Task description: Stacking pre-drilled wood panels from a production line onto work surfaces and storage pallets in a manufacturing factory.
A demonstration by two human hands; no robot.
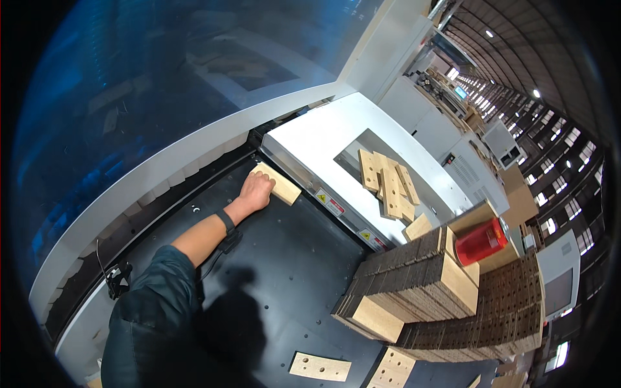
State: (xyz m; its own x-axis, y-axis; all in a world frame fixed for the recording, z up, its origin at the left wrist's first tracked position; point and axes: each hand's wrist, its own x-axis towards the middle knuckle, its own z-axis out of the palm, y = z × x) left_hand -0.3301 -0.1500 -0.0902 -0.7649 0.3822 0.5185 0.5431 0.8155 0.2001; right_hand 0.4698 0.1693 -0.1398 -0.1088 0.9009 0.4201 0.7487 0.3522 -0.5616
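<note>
My left hand (257, 192) reaches out across the black machine bed (284, 271) and lies over the near end of a light wooden board (281, 185), fingers curled on it. The board lies flat on the bed, with its far end against the white machine housing (317, 139). A dark sleeve and a black wristband (226, 221) cover my forearm. My right hand is out of the picture.
Several drilled boards (388, 184) lie in a recess of the white housing. A large stack of wooden boards (427, 278) stands at the right with a red cylinder (480, 241) on it. Two drilled boards (320, 366) lie near the bed's front edge. A blue tinted window (162, 77) curves behind.
</note>
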